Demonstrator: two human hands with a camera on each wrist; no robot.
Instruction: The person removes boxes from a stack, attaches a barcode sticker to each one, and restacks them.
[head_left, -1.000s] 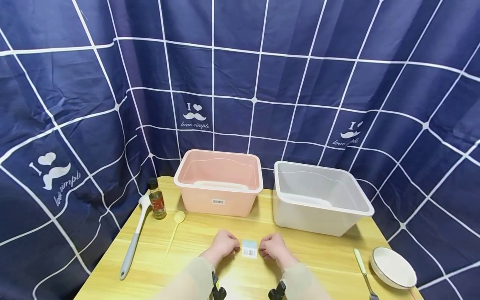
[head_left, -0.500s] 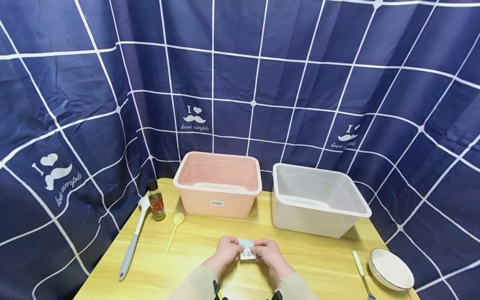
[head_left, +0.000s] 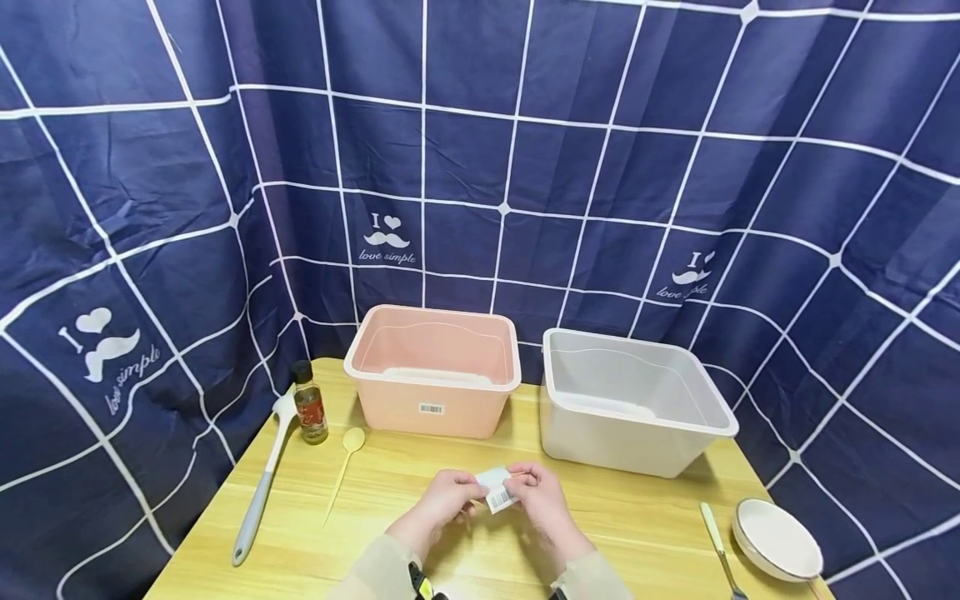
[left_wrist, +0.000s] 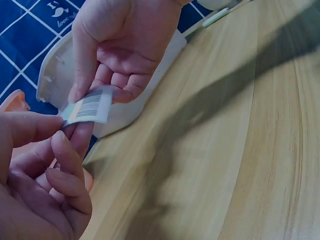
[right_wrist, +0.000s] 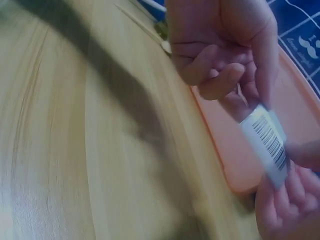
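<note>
A small flat packet, light blue and white with a barcode, is held between both hands over the front middle of the table. My left hand pinches its left end between thumb and forefinger. At the opposite end, the thumb and fingers of my right hand pinch it. In the left wrist view the barcoded face of the packet is turned up and slightly bent. The right wrist view shows the same packet stretched between the fingertips, its ends hidden under them.
A pink bin and a grey-white bin stand behind the hands. On the left lie a grey-handled utensil, a sauce bottle and a yellow spoon. A fork-like utensil and a white bowl are at right.
The packet lay on the table between the two hands; both hands closed in and pinched its ends. It is now raised and turned at a slant.
</note>
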